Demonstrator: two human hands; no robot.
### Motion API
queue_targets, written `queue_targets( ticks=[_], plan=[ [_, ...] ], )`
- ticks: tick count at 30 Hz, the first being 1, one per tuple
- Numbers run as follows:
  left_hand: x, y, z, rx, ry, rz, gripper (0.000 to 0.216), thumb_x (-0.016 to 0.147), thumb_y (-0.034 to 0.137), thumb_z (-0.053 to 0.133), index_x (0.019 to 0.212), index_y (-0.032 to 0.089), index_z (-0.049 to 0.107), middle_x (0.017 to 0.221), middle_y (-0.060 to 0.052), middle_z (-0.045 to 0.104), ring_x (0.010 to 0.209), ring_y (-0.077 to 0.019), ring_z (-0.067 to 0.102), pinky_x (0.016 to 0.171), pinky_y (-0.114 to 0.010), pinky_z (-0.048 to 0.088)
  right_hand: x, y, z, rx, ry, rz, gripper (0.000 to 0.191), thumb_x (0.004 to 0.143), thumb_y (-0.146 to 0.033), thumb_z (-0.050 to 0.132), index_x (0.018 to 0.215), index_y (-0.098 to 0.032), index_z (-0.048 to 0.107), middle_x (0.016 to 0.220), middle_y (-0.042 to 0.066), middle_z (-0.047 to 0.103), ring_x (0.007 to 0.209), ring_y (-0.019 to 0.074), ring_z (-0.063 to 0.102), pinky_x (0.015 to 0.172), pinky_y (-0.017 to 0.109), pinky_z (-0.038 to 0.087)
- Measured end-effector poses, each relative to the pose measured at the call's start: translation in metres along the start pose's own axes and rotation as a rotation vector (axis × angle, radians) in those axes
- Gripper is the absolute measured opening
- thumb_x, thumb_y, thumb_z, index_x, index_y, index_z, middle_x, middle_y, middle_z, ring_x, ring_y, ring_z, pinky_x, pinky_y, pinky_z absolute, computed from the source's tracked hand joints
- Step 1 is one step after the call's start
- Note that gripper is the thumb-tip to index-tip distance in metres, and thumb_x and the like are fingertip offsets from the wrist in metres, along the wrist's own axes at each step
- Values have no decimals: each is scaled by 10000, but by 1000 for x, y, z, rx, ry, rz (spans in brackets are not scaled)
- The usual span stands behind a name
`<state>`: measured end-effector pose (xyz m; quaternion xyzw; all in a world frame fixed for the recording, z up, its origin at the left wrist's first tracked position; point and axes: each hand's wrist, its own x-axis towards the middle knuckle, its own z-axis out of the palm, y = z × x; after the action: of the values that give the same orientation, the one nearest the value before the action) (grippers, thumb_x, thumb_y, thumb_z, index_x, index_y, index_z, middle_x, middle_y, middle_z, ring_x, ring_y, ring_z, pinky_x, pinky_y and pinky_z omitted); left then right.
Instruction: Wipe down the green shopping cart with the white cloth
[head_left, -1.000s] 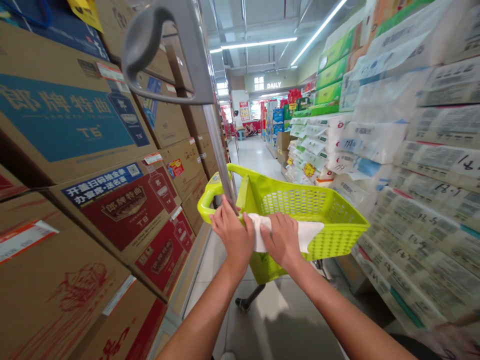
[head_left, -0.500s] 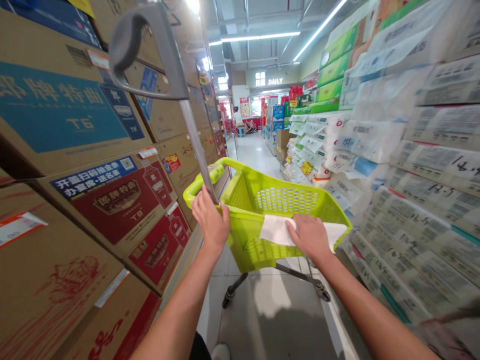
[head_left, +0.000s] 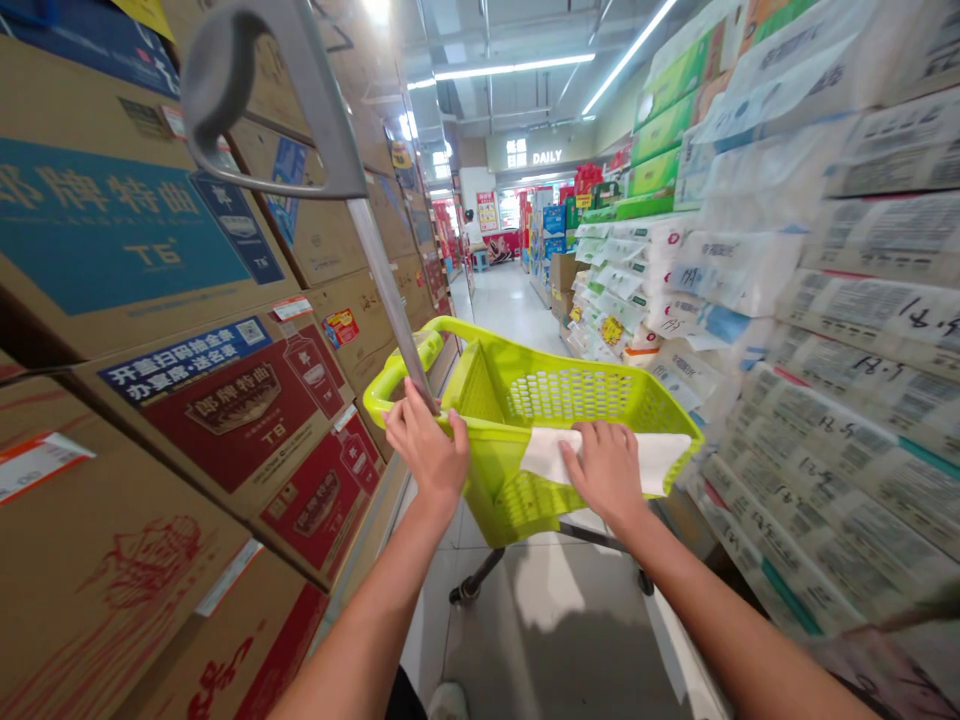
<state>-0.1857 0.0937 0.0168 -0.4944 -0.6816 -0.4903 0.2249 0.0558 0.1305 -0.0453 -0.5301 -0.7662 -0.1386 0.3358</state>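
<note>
On the left of the aisle stood a wall of cardboard boxes point(head_left: 187, 400), brown with red and blue labels, stacked high. Just beside them the left hand point(head_left: 427, 450) was closed around the metal handle pole point(head_left: 390, 300) at the place where it meets the rim of the basket, with the fingers wrapped around it. The pole rose up to a grey grip point(head_left: 225, 80) near the camera. The green basket point(head_left: 570, 400) was in the middle of the aisle, on its wheeled frame above the tiled floor point(head_left: 555, 620). It looked like light, stiff plastic mesh, easy to roll, and the pole or the thick rim seemed the firm places to hold. The right hand point(head_left: 607, 470) lay flat, fingers spread, pressing a white cloth point(head_left: 652, 455) on the near rim of the basket. The cloth looked soft and thin, so it probably slides if not pressed. On the right were stacked packs of tissue paper point(head_left: 840, 330).
</note>
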Motion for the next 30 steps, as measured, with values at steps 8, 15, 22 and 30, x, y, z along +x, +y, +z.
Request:
queue_targets(
  ticks=[8,15,22,30],
  plan=[
    [-1,-2,-10,25,-23,7,786,936,348,533,1632,108,259,1362,-191,607,1355,-361,432,1186,-571,286,9,-75,6,239,-28,-135,544,1013,-484,479,1427,-133,523,1291,169,609,1188,324,497,1099,470,311],
    [15,-34,-17,52,-28,94,784,939,420,541,1616,98,310,1355,-192,613,1321,-347,477,1212,-539,274,8,-29,4,99,-103,-186,475,1055,-495,388,1340,-182,604,1111,134,655,1050,296,544,959,417,342],
    [22,-48,-13,30,3,63,788,923,346,553,1627,107,290,1356,-182,606,1362,-341,450,1251,-540,252,2,37,-8,-83,-185,-122,423,1053,-533,396,1038,-194,649,970,108,692,966,268,583,839,375,320],
    [41,-75,13,-42,-16,142,785,964,269,536,1630,27,197,1605,-209,414,1530,-334,299,1306,-544,143,1,69,-14,-109,-286,-103,375,1051,-499,456,1129,-189,654,1070,114,744,976,267,672,792,354,386]
  ],
)
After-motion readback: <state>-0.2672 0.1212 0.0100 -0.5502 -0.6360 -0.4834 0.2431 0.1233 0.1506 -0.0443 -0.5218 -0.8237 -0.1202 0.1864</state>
